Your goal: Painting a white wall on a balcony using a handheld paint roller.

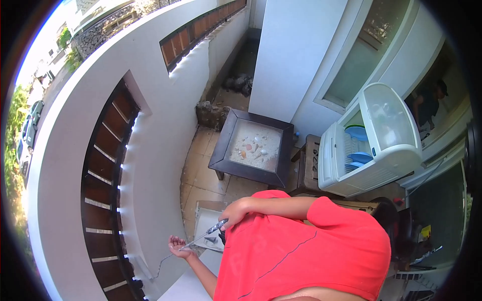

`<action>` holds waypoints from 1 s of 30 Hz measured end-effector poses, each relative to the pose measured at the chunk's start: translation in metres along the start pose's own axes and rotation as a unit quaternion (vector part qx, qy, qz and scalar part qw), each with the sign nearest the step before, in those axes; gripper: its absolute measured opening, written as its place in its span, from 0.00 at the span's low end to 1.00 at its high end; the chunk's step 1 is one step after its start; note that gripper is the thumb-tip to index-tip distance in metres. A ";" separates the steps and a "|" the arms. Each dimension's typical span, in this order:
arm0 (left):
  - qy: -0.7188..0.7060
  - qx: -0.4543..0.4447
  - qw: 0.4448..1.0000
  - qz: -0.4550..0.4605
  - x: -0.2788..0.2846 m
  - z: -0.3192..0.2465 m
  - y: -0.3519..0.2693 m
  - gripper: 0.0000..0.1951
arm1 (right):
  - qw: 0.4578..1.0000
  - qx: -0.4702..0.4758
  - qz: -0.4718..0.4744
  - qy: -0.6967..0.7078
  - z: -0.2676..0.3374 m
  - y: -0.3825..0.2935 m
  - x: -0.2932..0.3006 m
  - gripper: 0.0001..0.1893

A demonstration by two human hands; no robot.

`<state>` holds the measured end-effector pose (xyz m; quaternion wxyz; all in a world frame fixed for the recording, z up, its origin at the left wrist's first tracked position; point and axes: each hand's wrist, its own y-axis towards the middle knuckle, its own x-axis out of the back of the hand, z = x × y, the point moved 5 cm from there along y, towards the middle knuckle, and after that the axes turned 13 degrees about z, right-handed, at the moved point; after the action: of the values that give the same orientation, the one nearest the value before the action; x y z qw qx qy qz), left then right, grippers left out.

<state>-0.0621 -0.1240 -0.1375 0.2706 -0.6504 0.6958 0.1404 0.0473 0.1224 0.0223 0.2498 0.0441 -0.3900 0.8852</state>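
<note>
My right hand (236, 213) grips the black-and-white patterned handle of a paint roller (217, 226), close against my red shirt. The roller's thin metal rod runs down to the left and bends toward a pale roller cover (141, 266) beside the white wall. My left hand (180, 246) is palm up with its fingers apart. The rod crosses over this palm; whether it touches the skin I cannot tell. Below the handle, a white sheet or shallow tray (205, 217) with grey marks lies on the tiled floor, partly hidden by my body.
A dark-framed table (222, 156) displays sand and seashells. Beside it, a white dish cabinet (376, 173) holding blue plates stands on a wooden stool (310, 180). The white wall (158, 180) has slatted openings. A person in dark clothes (429, 103) appears in the glass at right.
</note>
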 end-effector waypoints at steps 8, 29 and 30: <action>-0.020 0.003 1.000 -0.002 0.002 0.002 0.001 0.16 | 1.000 0.007 0.004 -0.003 -0.001 -0.001 0.001 0.24; -0.003 0.012 0.999 0.034 -0.006 -0.001 0.002 0.16 | 0.999 -0.022 0.050 0.004 -0.013 0.007 0.006 0.26; 0.002 0.016 0.999 0.029 -0.004 -0.002 0.001 0.16 | 0.999 -0.021 0.043 0.019 -0.011 0.006 0.005 0.25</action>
<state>-0.0632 -0.1216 -0.1343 0.2755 -0.6256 0.7172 0.1355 0.0415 0.1292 0.0119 0.2199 0.0052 -0.4052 0.8874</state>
